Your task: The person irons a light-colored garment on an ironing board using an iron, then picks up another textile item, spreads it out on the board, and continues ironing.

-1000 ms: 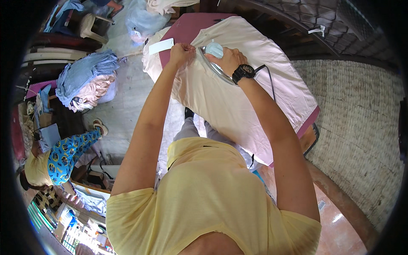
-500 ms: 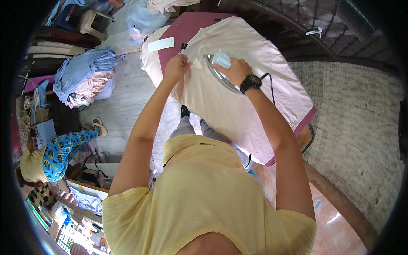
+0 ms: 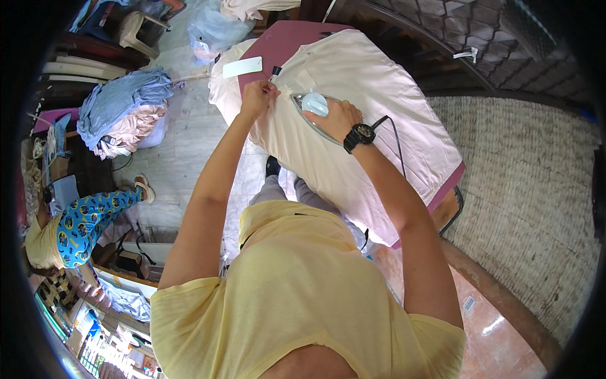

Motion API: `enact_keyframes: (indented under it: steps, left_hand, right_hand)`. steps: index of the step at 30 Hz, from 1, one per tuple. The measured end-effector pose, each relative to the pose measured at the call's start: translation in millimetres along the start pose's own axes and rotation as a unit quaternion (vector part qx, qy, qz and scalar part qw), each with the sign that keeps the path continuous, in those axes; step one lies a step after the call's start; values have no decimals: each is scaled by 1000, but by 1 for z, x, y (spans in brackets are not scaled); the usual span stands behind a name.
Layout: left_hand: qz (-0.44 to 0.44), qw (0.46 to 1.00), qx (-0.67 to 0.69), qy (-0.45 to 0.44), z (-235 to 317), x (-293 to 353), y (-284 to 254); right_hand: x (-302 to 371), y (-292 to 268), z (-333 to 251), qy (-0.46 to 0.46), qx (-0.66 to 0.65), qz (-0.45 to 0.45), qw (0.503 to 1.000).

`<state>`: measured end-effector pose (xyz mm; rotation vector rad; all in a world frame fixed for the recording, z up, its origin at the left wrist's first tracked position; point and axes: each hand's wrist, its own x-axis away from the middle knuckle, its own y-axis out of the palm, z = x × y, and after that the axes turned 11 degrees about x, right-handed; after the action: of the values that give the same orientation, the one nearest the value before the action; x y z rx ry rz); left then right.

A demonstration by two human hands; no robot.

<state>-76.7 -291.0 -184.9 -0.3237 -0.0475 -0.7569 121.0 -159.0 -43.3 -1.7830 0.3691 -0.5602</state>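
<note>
A cream-coloured garment lies spread over a maroon ironing board. My right hand is wrapped round the handle of a pale blue and white iron, whose metal plate rests on the cloth. At the garment's left edge, my left hand is closed with its fingertips pinching the fabric. Just beyond those fingers sits a small black tag. A white strip of card lies on the board farther left.
The iron's black cord trails over the right side of the garment. Blue and pink clothes are heaped at the left, near a beige plastic stool. Another person in patterned blue trousers is at the left. A dark metal grille stands beyond the board.
My right hand has slid the iron left and slightly nearer, toward my left hand. The left hand keeps its pinch in about the same place.
</note>
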Motion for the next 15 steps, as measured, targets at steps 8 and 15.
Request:
enact_keyframes:
  steps: [8, 15]
  left_hand:
    - [-21, 1000, -13, 15, -1, -2, -2]
    - [25, 988, -53, 145, 18, -27, 29]
  right_hand:
    - [1, -1, -13, 7, 7, -62, 998]
    - [42, 17, 27, 97, -22, 29, 995]
